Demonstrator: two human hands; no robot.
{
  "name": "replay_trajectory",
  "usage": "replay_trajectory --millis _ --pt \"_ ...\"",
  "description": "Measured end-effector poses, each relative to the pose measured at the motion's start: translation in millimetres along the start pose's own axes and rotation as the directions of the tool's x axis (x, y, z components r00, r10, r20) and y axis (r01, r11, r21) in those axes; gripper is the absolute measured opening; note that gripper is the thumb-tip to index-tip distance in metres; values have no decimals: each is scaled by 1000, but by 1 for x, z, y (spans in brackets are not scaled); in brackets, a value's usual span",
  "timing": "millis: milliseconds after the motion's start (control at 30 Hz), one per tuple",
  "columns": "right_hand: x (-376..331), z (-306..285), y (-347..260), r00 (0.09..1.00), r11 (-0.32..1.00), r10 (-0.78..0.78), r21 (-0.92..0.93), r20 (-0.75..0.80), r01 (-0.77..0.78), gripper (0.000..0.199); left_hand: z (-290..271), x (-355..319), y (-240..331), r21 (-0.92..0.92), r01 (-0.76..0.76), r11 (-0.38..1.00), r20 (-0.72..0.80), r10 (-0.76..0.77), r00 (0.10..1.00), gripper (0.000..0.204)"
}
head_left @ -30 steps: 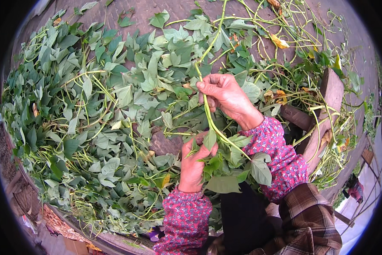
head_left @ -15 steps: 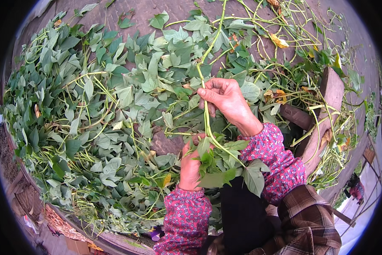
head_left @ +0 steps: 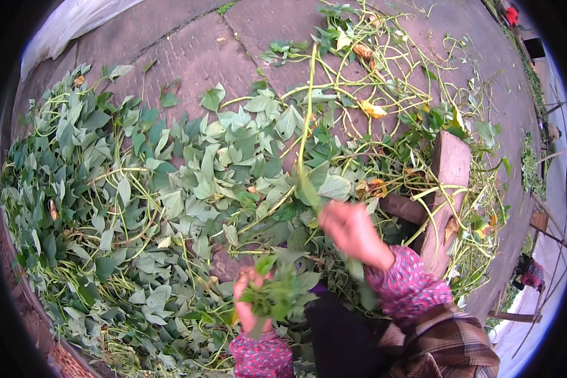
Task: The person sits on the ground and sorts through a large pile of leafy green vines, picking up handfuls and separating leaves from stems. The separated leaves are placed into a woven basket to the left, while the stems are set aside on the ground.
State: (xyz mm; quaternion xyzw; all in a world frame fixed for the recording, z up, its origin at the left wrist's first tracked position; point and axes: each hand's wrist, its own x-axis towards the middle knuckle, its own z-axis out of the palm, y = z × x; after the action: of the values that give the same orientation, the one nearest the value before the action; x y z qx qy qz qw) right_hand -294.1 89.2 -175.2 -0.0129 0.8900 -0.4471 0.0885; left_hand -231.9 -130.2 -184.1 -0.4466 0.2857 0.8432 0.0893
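Leaves [head_left: 277, 296], a small green bunch of them, sit clamped in our left hand [head_left: 250, 302], low in the view just above the patterned pink cuff. Our right hand [head_left: 349, 230] is blurred; it seems closed around a long green stem [head_left: 305, 126] that runs up from it across the paving, though we cannot tell the grip for sure. Left of both hands we see a broad heap of plucked leaves [head_left: 138, 208] covering the stone floor [head_left: 189, 50]. Beyond the right hand lies a tangle of stripped vines [head_left: 390, 88], with a wooden block [head_left: 450, 170] standing among them, near our right forearm.
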Motion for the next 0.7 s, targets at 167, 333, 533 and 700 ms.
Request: replay_trajectory --millis 167,333,533,700 --pt "-109 18 24 254 945 81 -155 964 286 8 -42 0 35 -69 -149 986 172 159 972 13" --pt "-5 -33 9 722 869 68 -396 689 296 5 -33 3 40 77 -156 985 147 144 979 12" --pt "196 -66 121 932 856 -226 -514 -283 51 9 -28 4 21 278 -167 946 40 163 986 25" --pt "237 -70 170 889 889 208 -300 -408 -346 33 -22 -4 20 165 -101 981 141 78 987 23"
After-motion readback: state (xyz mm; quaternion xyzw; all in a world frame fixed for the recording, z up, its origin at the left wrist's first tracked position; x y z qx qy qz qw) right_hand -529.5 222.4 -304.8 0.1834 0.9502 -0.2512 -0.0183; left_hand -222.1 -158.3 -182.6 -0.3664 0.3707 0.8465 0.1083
